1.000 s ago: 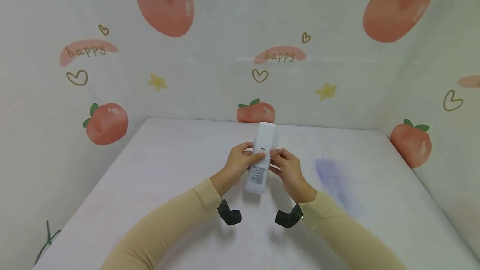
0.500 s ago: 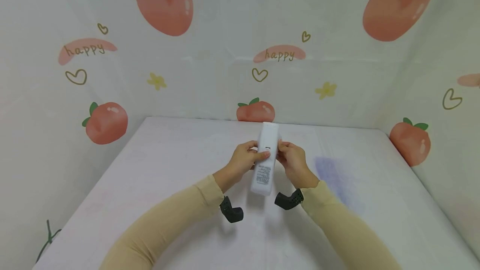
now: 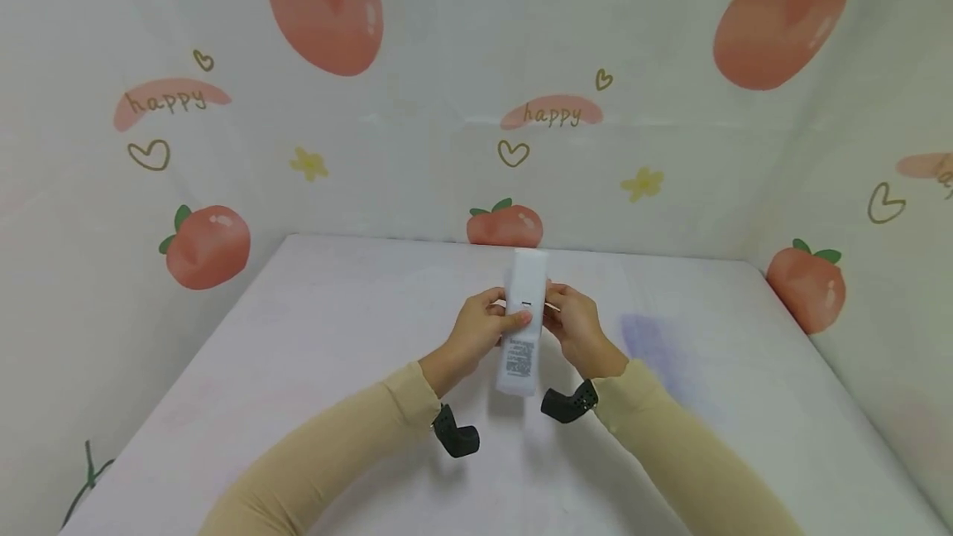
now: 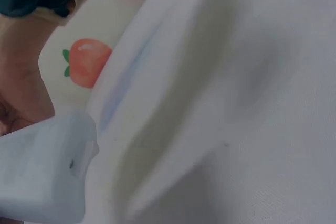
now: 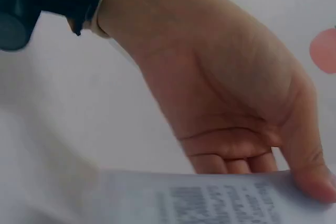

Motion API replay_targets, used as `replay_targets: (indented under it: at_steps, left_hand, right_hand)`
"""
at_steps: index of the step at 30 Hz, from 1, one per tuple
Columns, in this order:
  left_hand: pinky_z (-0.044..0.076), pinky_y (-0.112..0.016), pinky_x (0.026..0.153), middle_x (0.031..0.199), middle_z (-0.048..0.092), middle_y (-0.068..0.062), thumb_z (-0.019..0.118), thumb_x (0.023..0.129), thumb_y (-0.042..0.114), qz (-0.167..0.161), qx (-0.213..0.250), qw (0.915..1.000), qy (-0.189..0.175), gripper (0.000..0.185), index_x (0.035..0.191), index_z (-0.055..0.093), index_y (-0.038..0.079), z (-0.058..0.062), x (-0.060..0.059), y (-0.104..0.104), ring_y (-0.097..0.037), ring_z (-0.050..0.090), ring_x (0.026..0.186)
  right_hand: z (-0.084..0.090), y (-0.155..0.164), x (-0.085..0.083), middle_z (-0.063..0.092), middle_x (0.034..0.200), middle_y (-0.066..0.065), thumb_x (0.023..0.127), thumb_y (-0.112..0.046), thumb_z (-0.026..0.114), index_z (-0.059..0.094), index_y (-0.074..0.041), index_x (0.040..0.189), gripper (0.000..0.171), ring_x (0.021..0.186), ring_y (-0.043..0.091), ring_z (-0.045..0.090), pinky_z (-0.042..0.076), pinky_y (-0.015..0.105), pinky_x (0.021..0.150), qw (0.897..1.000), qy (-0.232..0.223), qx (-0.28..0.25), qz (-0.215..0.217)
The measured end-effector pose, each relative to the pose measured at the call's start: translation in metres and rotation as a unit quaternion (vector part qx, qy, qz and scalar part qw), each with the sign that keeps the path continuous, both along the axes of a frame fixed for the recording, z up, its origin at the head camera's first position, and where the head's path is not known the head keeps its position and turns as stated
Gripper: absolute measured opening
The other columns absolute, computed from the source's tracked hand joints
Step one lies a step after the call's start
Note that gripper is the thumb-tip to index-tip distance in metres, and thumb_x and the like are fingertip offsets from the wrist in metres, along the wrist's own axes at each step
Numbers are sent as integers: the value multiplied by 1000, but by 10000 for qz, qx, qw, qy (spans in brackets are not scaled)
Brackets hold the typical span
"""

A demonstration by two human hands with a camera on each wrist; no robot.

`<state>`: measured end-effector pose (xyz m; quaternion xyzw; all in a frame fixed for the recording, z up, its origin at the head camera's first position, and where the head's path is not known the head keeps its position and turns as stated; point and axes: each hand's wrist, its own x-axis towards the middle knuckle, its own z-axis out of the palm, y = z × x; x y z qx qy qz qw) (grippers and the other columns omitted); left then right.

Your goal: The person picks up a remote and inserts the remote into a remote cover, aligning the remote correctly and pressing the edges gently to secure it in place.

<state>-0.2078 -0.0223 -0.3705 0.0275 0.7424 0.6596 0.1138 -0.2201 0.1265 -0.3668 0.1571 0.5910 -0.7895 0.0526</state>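
Together both hands grip a white remote control (image 3: 524, 319) at its middle, left hand (image 3: 480, 327) and right hand (image 3: 577, 329) curled round opposite long edges, above the tabletop (image 3: 313, 337). It looks light, stiff, smooth plastic, likely best held by those edges.

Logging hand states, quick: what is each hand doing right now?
Left hand: grips the white remote control from its left side.
Right hand: grips the same remote from its right side.
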Motion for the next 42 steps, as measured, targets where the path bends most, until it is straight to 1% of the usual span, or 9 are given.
replay_targets:
  at_steps: [4, 8, 14, 18, 22, 25, 29, 35, 42]
  left_hand:
    - [54, -28, 65, 98, 70, -16, 73, 87, 17, 82, 41, 9998, 149, 43, 125, 59, 3, -2, -1, -1, -13, 63, 77]
    - [53, -27, 65, 99, 71, -16, 74, 86, 19, 173, 64, 9997, 171, 42, 123, 60, 3, -2, -1, -1, -13, 64, 78]
    - [55, -27, 66, 97, 71, -15, 75, 86, 19, 194, -43, 9995, 252, 42, 122, 60, 3, -4, 0, -1, -14, 65, 79]
    - [52, -25, 65, 96, 69, -15, 74, 86, 20, 105, -264, 9990, 340, 42, 122, 59, 5, -12, 3, 0, -15, 62, 79]
    - [53, -28, 70, 111, 61, -15, 72, 89, 24, 14, -481, 9983, 324, 42, 123, 56, 6, -17, 7, 1, -18, 60, 86]
    - [56, -34, 82, 120, 56, -16, 67, 93, 24, 31, -136, 9997, 213, 40, 124, 53, 3, -17, 6, 0, -22, 62, 96]
    - [55, -38, 91, 115, 62, -16, 62, 96, 17, 19, 557, 9984, -66, 33, 121, 57, -4, -13, 0, -4, -21, 64, 99]
    - [56, -36, 88, 93, 65, -4, 65, 93, 12, 34, 924, 9953, -292, 26, 111, 61, -7, -10, -3, -4, -10, 63, 84]
    - [58, -30, 76, 87, 69, -1, 69, 90, 13, 248, 1193, 9920, -316, 23, 106, 65, -1, -7, -4, -5, -11, 65, 76]
  right_hand:
    - [-2, -4, 8, 58, 92, -1, 101, -17, 53, 50, -13, 112, 12, 71, 8, 61, 51, 19, 63, 9992, 222, -308, -86]
    - [0, -5, 12, 59, 93, 0, 102, -15, 50, 46, -17, 130, 28, 69, 8, 64, 52, 18, 62, 9980, 619, -126, -2]
    - [7, -3, 12, 56, 112, 9, 102, -28, 50, 44, 0, 135, 44, 85, 10, 64, 54, 20, 75, 9928, 741, 498, 793]
    - [8, 2, 10, 54, 122, 18, 97, -18, 59, 39, 6, 138, 52, 94, 13, 62, 54, 25, 82, 9858, 671, 908, 1247]
    - [5, 10, 9, 57, 121, 21, 96, -12, 59, 38, 10, 136, 50, 94, 13, 62, 55, 29, 86, 9798, 634, 1209, 1464]
    - [4, 17, 8, 59, 117, 18, 96, -12, 59, 39, 10, 134, 48, 91, 12, 63, 55, 29, 84, 9791, 697, 1252, 1445]
    - [4, 22, 9, 61, 109, 9, 97, -16, 58, 38, 8, 133, 47, 89, 9, 62, 54, 25, 81, 9804, 774, 1030, 1492]
    - [4, 23, 10, 60, 100, 1, 98, -19, 57, 37, 5, 131, 45, 86, 8, 62, 53, 22, 78, 9800, 805, 768, 1652]
    - [7, 22, 11, 61, 99, 0, 97, -17, 59, 41, 4, 129, 43, 84, 9, 64, 54, 23, 76, 9807, 872, 683, 1612]
